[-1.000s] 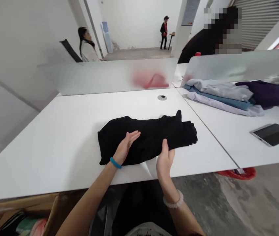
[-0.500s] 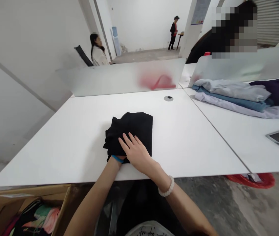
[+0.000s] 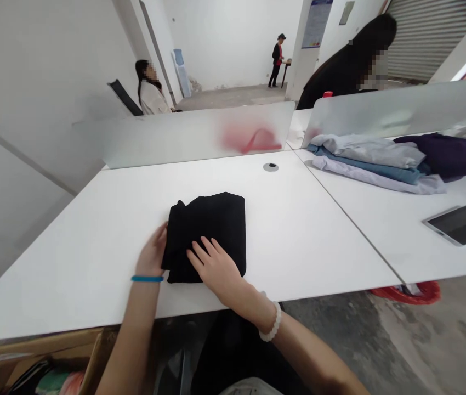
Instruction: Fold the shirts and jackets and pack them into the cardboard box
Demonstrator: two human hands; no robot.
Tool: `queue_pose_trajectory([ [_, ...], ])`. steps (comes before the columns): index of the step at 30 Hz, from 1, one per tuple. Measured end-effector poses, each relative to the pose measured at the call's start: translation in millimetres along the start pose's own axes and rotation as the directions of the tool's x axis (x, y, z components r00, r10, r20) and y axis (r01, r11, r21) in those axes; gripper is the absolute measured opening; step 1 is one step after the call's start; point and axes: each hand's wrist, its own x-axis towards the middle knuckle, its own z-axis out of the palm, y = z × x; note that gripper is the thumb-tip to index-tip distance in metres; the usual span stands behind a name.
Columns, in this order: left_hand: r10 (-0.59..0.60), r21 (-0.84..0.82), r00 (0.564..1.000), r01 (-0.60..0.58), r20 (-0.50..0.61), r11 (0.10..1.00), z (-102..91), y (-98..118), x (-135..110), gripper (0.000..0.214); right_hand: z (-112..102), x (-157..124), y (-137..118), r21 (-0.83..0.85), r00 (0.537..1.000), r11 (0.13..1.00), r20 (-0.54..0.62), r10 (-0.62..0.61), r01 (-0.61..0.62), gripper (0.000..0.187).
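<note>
A folded black garment lies on the white table in front of me, its left edge a little uneven. My right hand rests flat on top of it with the fingers stretched out, and a pale bead bracelet is on that wrist. Against the garment's left side is my left hand, wearing a blue band. Its fingers reach along that edge, stretched out, their tips partly hidden by the black cloth.
A frosted divider runs along the table's back. On the right lie stacked folded clothes and a tablet. A cardboard box with clothes stands below left, and a red basket below right. Other people are beyond the divider.
My left hand has come out from under the garment's front and moved to its left side. That side now looks straighter. The right hand stays on top. The view has shifted slightly.
</note>
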Motion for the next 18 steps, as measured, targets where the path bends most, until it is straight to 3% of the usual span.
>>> queue_pose_trajectory([
  [2, 0.060, -0.048, 0.988, -0.068, -0.143, 0.997, -9.1, 10, -8, 0.035, 7, 2, 0, -0.023, 0.999, 0.999, 0.027, -0.028, 0.028, 0.043],
  [4, 0.200, 0.050, 0.963, -0.194, -0.180, 0.980, -9.2, 16, -21, 0.039, 11, 3, 1, -0.035, 0.997, 0.998, 0.056, -0.055, 0.057, 0.043],
  [6, 0.350, 0.339, 0.937, -0.333, 0.012, 0.880, -0.1, 15, -34, 0.040, 10, 3, 4, -0.033, 0.993, 0.994, 0.063, -0.098, 0.100, 0.044],
  [9, 0.392, 0.682, 0.831, -0.551, 0.395, 0.481, 18.7, 3, -39, 0.040, 4, -1, 9, -0.027, 0.982, 0.982, 0.001, -0.187, 0.187, 0.037],
  [11, 0.383, 0.726, 0.773, -0.621, 0.506, 0.295, 25.1, -10, -37, 0.039, -1, -6, 13, -0.038, 0.968, 0.970, -0.069, -0.242, 0.240, 0.033],
  [15, 0.555, 0.716, 0.697, -0.656, 0.453, 0.239, 16.6, -26, -36, 0.036, -4, -16, 19, -0.027, 0.943, 0.959, -0.180, -0.282, 0.282, 0.031],
  [18, 0.633, 0.708, 0.654, -0.669, 0.415, 0.226, 4.6, -21, -45, 0.034, -3, -20, 23, 0.030, 0.928, 0.947, -0.212, -0.308, 0.321, 0.030],
])
